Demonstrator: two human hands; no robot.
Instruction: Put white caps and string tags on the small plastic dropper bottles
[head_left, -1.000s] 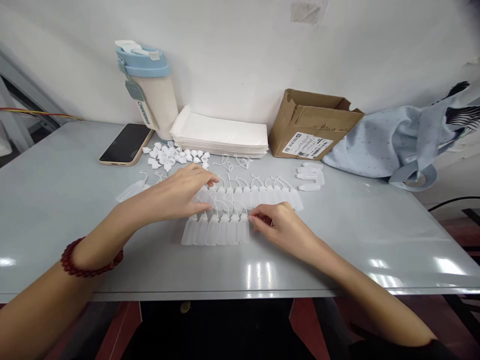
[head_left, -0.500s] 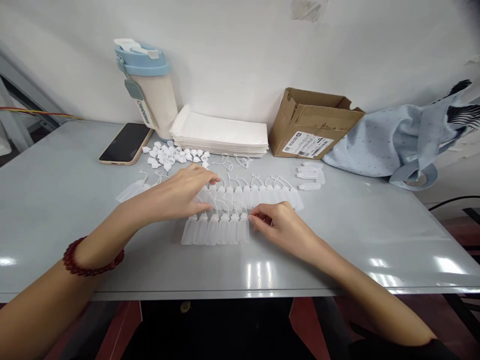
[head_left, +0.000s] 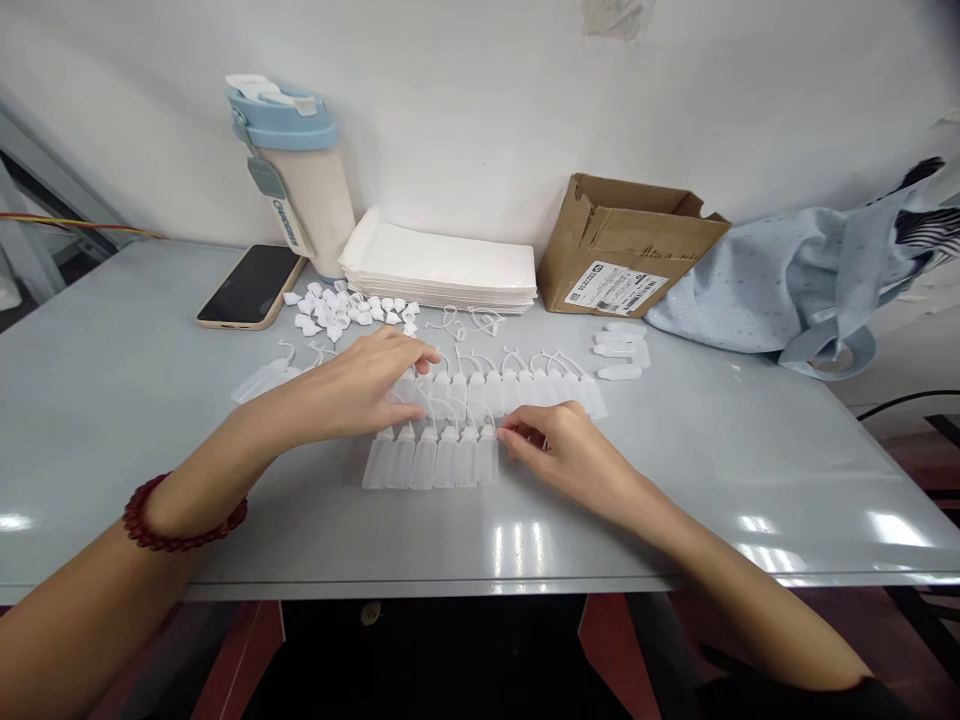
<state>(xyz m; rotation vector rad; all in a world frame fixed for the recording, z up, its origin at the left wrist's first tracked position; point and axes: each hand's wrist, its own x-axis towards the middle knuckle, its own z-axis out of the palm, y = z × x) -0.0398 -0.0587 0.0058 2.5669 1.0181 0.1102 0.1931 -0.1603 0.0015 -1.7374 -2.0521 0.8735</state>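
Since it lies loose, risk: right hand (head_left: 562,450) nudge scatters near row (head_left: 431,460).
Left hand (head_left: 360,385): grip open, flat on far row (head_left: 525,390).
Right grip: closure unclear.

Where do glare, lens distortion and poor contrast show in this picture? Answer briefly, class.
Head view: white glare streaks on the table near its front edge; the wide lens bows that edge; the translucent bottles between the left hand and right hand barely stand out from the pale top; shadows are soft, hands sharp.

Left hand (head_left: 360,385), right hand (head_left: 568,450) at bottle rows (head_left: 435,462)
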